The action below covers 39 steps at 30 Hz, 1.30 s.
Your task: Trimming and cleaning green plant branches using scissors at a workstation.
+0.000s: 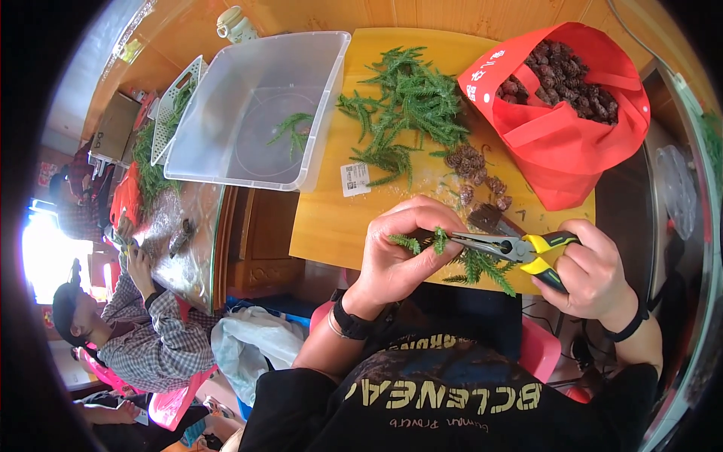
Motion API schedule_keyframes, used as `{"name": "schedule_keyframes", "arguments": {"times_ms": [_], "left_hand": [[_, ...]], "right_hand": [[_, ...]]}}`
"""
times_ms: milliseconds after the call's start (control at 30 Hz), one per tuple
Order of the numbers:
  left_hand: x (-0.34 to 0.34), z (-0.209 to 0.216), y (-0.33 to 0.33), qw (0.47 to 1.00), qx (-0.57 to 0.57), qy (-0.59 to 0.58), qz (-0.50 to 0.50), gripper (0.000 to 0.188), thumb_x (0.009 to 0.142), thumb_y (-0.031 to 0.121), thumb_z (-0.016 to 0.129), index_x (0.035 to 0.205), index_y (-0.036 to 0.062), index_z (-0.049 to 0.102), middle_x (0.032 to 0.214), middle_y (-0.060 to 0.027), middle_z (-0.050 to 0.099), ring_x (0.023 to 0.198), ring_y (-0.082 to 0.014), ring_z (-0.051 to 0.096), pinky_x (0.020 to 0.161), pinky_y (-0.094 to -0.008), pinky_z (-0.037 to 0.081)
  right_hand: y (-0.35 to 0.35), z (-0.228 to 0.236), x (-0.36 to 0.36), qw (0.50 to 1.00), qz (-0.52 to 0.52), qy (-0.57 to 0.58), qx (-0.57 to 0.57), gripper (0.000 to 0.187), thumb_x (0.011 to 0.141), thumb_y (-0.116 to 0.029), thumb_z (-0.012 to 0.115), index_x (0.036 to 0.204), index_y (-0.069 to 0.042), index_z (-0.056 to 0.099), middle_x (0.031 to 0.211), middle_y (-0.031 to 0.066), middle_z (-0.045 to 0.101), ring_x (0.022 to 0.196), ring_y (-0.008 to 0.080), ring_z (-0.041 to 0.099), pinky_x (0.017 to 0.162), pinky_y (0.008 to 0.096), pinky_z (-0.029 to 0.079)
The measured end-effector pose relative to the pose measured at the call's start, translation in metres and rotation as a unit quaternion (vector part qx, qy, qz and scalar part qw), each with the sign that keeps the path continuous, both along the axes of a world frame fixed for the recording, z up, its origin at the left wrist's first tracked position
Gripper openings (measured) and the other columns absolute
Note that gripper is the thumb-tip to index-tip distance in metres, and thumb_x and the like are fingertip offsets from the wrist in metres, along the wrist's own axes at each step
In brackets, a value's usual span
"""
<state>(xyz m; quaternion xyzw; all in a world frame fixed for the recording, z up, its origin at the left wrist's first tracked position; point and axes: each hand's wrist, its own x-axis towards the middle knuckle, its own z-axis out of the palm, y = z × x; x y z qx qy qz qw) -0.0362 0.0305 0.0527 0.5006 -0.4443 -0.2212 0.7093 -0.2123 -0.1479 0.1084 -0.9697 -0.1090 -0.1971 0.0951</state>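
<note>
Head view: pliers (520, 248) at work on a green sprig (482, 269).
Left hand (403, 245) pinches the sprig above the table's (324, 230) near edge; right hand (593, 273) grips the pliers' handles. This piece looks unfinished; piled sprigs (422, 102) and the red bag's (546, 162) cones (572, 79) seem yet unused. Left fingers partly mask the plier tips, so their bite is unclear.

A blown-out white opening (56, 252) glares far left; edges curve into black.
</note>
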Motion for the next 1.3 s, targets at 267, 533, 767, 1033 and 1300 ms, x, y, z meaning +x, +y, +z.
{"name": "schedule_keyframes", "arguments": {"times_ms": [267, 533, 767, 1033, 1300], "left_hand": [[0.001, 0.000, 0.000, 1.000, -0.002, 0.017, -0.008, 0.008, 0.074, 0.003, 0.063, 0.079, 0.0004, 0.058, 0.078, -0.0104, 0.059, 0.076, -0.0213, 0.057, 0.069, -0.0325, 0.045], [0.003, -0.002, 0.001, 0.997, 0.005, 0.056, -0.056, 0.009, 0.072, 0.005, 0.065, 0.077, -0.0006, 0.059, 0.077, -0.0109, 0.058, 0.075, -0.0215, 0.056, 0.069, -0.0320, 0.044], [0.005, -0.002, 0.002, 0.992, 0.028, 0.088, -0.082, 0.009, 0.073, 0.006, 0.064, 0.075, -0.0015, 0.059, 0.077, -0.0115, 0.058, 0.074, -0.0207, 0.054, 0.067, -0.0313, 0.043], [0.004, -0.009, 0.001, 0.998, 0.020, 0.048, -0.018, 0.022, 0.073, 0.014, 0.073, 0.082, -0.0022, 0.061, 0.081, -0.0135, 0.062, 0.077, -0.0232, 0.059, 0.070, -0.0331, 0.047], [0.009, -0.007, -0.003, 0.981, -0.076, -0.174, 0.046, 0.023, 0.065, 0.007, 0.076, 0.081, 0.0018, 0.060, 0.081, -0.0141, 0.066, 0.077, -0.0270, 0.062, 0.070, -0.0362, 0.050]], "right_hand": [[-0.001, 0.001, 0.004, 0.999, -0.005, 0.031, 0.034, 0.028, 0.053, -0.013, 0.074, 0.068, 0.002, 0.056, 0.072, 0.0129, 0.054, 0.081, 0.0343, 0.057, 0.065, 0.0379, 0.049], [-0.008, -0.006, 0.006, 0.996, 0.025, 0.039, 0.073, 0.028, 0.054, -0.013, 0.074, 0.072, 0.001, 0.059, 0.074, 0.0109, 0.056, 0.085, 0.0340, 0.057, 0.068, 0.0375, 0.049], [-0.010, -0.005, 0.003, 0.999, 0.028, 0.017, 0.015, 0.029, 0.049, -0.013, 0.076, 0.067, 0.001, 0.057, 0.066, 0.0108, 0.052, 0.075, 0.0334, 0.057, 0.057, 0.0372, 0.048], [-0.015, -0.007, 0.005, 0.989, 0.030, 0.077, 0.121, 0.027, 0.056, -0.017, 0.073, 0.065, 0.002, 0.056, 0.067, 0.0127, 0.054, 0.078, 0.0353, 0.057, 0.061, 0.0390, 0.048], [-0.021, -0.005, -0.001, 0.999, 0.014, 0.020, 0.033, 0.029, 0.058, -0.022, 0.071, 0.068, 0.003, 0.059, 0.079, 0.0125, 0.060, 0.096, 0.0376, 0.055, 0.072, 0.0426, 0.045]]}}
